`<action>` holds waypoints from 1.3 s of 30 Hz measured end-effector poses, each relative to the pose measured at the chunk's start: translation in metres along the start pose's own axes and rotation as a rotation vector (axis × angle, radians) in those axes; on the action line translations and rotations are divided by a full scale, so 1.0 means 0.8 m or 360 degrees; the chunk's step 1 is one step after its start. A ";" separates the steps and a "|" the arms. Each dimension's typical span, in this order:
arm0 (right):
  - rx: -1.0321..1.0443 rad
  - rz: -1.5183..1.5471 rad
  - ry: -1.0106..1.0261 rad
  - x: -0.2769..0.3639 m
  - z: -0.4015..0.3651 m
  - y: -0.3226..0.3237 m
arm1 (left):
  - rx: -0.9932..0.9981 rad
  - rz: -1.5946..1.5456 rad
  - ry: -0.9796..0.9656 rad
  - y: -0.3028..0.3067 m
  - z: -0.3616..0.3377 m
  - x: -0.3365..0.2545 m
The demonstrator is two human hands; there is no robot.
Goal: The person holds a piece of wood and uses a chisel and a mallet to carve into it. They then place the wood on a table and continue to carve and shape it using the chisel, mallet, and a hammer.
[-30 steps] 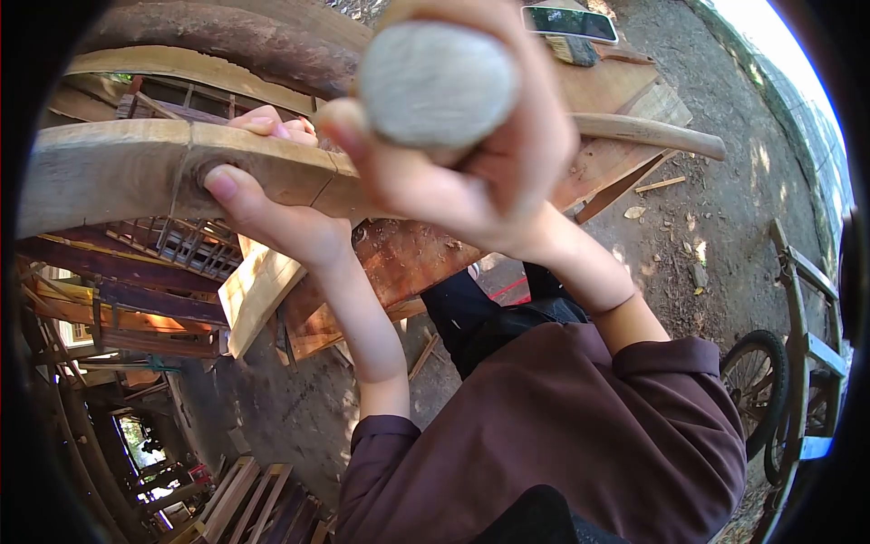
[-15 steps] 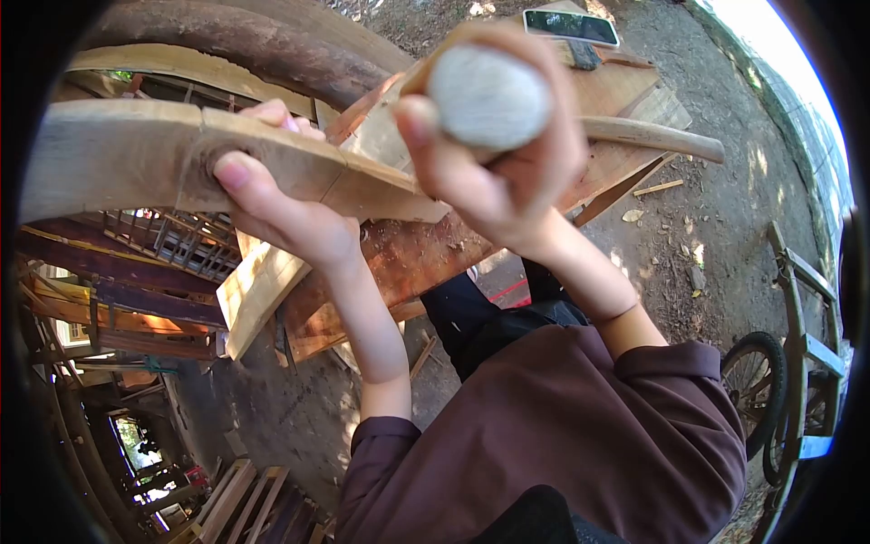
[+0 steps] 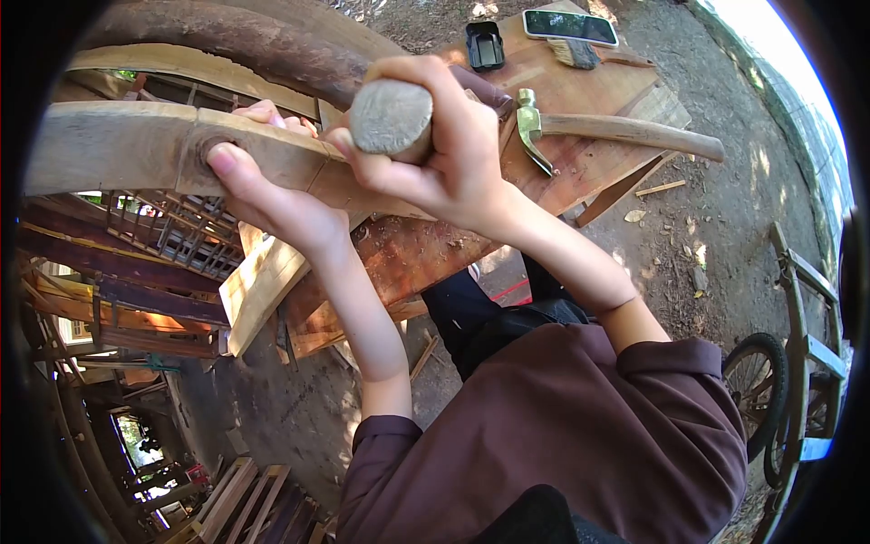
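Observation:
A long curved wooden beam (image 3: 109, 150) runs from the left edge toward the middle. My left hand (image 3: 281, 195) grips it, thumb on the near face beside a dark knot, fingers over the far edge. My right hand (image 3: 444, 150) is wrapped round a thick wooden handle (image 3: 391, 118), whose round, pale end faces the camera; its other end is hidden. That fist is just above the beam's right part. On the reddish wooden bench (image 3: 408, 258), a claw hammer (image 3: 625, 130) lies to the right of my right hand.
At the bench's far end are a phone (image 3: 569, 28), a brush (image 3: 575, 54) and a small black case (image 3: 485, 46). A pale board (image 3: 263, 295) juts out below the beam. Logs (image 3: 227, 50) lie behind. A bicycle wheel (image 3: 755, 390) stands at the right.
My right hand has moved left and slightly down with the handle, uncovering the hammer's head and the black case. The beam and my left hand have shifted only slightly.

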State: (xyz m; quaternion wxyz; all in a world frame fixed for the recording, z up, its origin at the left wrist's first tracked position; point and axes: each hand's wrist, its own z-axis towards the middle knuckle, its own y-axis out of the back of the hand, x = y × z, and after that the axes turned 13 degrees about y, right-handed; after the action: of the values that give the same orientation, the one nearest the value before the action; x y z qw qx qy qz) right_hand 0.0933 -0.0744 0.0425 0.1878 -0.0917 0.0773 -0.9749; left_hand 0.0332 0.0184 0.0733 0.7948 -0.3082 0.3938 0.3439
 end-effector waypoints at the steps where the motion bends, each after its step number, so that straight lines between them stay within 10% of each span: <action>1: 0.0018 0.0045 -0.0069 -0.003 -0.004 0.001 | 0.0014 -0.0009 0.0031 -0.001 -0.001 -0.001; 39: -0.0152 0.0015 0.0096 0.000 0.035 0.004 | -0.0176 0.0074 -0.0431 -0.014 0.001 0.001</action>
State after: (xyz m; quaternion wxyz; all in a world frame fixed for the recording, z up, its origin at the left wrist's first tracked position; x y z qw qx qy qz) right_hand 0.1004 -0.0802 0.0695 0.1854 -0.0708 0.1298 -0.9715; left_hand 0.0424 0.0126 0.0755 0.8142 -0.2931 0.2705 0.4218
